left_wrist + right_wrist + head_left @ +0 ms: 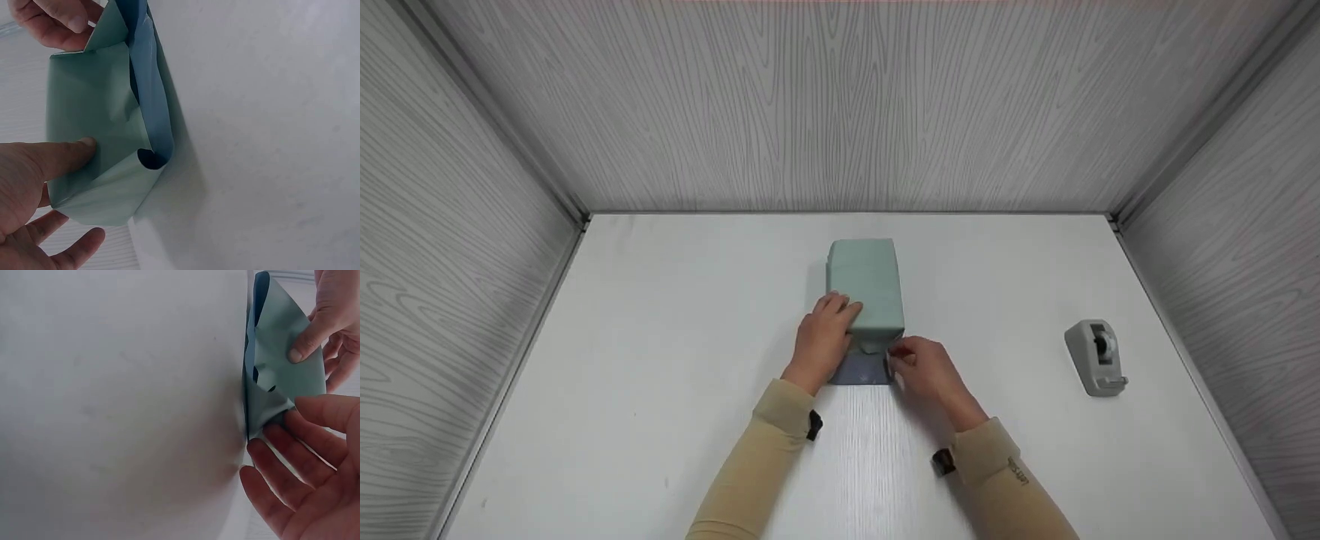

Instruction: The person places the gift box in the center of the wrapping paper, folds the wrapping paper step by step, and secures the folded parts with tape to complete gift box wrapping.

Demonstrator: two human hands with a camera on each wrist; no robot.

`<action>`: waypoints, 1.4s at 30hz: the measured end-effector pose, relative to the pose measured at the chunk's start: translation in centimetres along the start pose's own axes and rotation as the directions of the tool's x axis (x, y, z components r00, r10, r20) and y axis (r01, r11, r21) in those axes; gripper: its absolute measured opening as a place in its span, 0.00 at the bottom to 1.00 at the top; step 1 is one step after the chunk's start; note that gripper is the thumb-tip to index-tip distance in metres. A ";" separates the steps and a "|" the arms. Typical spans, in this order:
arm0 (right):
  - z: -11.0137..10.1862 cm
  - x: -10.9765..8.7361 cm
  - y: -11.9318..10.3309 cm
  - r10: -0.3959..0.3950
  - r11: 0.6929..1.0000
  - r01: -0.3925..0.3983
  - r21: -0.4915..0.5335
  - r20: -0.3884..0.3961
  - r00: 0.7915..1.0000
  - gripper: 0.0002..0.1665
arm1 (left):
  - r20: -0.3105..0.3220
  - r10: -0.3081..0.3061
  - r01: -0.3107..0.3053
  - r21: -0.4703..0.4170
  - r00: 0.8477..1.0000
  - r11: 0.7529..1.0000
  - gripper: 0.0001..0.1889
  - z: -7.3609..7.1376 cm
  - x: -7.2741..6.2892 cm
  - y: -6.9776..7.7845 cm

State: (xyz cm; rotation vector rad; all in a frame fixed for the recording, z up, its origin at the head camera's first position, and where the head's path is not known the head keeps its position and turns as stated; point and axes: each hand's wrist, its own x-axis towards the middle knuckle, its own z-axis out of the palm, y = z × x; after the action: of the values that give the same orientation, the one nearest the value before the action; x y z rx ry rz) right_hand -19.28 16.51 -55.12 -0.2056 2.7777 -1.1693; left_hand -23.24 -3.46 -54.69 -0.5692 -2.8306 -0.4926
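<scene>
A box wrapped in pale green paper (866, 281) lies on the table, its near end partly folded. The loose end flap (861, 369) shows a blue-grey inner side and spreads toward the person. My left hand (821, 337) holds the box's near left corner, its thumb (73, 157) pressing the green end face (90, 95) and its other fingers round the side. At the near right corner, my right hand (926, 367) pinches the paper's side fold (270, 408) between thumb and fingers. The fingertips at that fold are partly hidden in the head view.
A grey tape dispenser (1095, 358) with a roll in it stands on the right of the white table (660, 315). Grey wood-grain panels (840, 105) wall the table at the back and both sides.
</scene>
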 end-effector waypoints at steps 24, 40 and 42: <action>-0.1 0.2 0.4 -0.293 0.907 0.342 -0.248 0.214 0.932 0.20 | 0.033 0.002 -0.002 -0.006 0.999 1.000 0.27 -0.2 0.0 0.0; 0.0 -0.4 0.2 -0.364 0.824 0.438 -0.360 0.257 0.895 0.20 | 0.030 0.005 -0.005 -0.024 1.000 1.000 0.28 -0.3 0.0 0.1; -0.1 -0.5 0.2 -0.395 0.804 0.468 -0.367 0.257 0.882 0.20 | 0.028 0.009 -0.008 -0.028 1.000 1.000 0.28 -0.3 0.0 0.0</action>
State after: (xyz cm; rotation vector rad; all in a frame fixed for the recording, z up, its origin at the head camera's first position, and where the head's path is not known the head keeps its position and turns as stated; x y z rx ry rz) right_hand -18.81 16.80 -55.18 -0.9828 2.8655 -0.5441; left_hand -23.17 -3.53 -54.41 -0.5976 -2.8503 -0.5279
